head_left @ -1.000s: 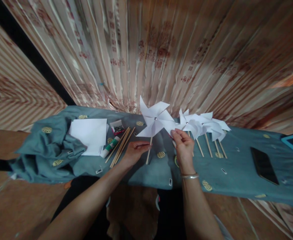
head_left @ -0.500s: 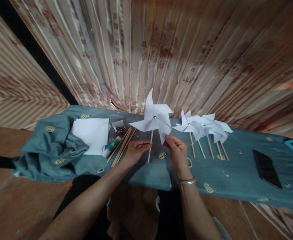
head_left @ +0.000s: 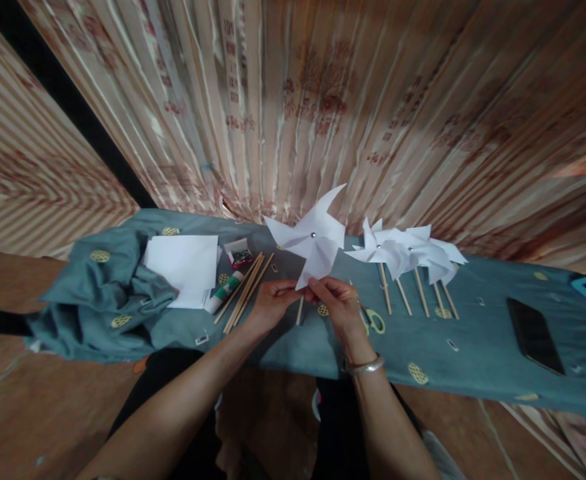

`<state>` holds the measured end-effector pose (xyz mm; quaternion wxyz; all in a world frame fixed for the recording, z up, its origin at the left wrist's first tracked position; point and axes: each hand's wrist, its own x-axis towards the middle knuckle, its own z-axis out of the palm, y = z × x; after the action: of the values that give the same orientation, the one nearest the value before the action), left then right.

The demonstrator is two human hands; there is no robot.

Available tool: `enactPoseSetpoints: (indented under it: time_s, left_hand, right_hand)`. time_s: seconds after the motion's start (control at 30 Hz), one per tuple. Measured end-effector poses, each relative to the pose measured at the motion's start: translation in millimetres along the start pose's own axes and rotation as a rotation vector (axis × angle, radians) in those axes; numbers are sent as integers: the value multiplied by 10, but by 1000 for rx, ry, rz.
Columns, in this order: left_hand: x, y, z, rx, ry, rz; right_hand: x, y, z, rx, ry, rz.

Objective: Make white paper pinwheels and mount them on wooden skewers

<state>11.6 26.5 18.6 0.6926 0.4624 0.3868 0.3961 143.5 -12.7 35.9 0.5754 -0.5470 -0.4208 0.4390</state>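
Note:
A white paper pinwheel (head_left: 317,243) with a silver pin at its centre stands upright before me on a thin wooden stick (head_left: 300,312). My left hand (head_left: 274,303) pinches that stick below the blades. From the other side, my right hand (head_left: 340,307) has thumb and fingers closed at the tip of the lowest blade; its fingertips are close to the left ones, and the exact contact is partly hidden. Green-handled scissors (head_left: 374,322) lie beside my right wrist, their blades mostly covered by the hand.
Several finished pinwheels (head_left: 407,250) lie to the right on the cloth-covered table (head_left: 477,347), near a dark phone (head_left: 535,335). On the left are white paper sheets (head_left: 185,267), a glue stick (head_left: 224,292), loose wooden sticks (head_left: 247,293) and a small box of pins (head_left: 239,255). A curtain (head_left: 293,120) hangs behind.
The pinwheel's blades have turned, clockwise as I see them. My right hand has moved left and slightly down, closer to my left hand, uncovering more of the scissors.

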Motion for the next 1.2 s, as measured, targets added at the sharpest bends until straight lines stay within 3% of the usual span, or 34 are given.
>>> enactPoseSetpoints:
  time_s: [0.13,0.23,0.3,0.43,0.5,0.77,1.2]
  left_hand:
    - [-8,14,7,-4,12,4]
    - [-17,0,-7,-6,43,1]
    - [-24,-20,-14,-7,58,-16]
    - [-36,-71,-9,-34,64,-70]
    - [-41,-96,3,-43,58,-106]
    - [-61,-126,32,-35,-2,-158]
    - [-35,-101,-5,21,47,-108]
  right_hand:
    - [-4,-35,-57,-81,-85,-6]
    - [9,-67,-213,-115,-38,-15]
    - [34,-75,-360,-81,94,-60]
    - [130,-24,-632,-4,484,-193]
    - [184,19,-706,-19,577,-255]
    - [291,86,-628,5,448,-226]
    - [223,43,-501,88,427,-79]
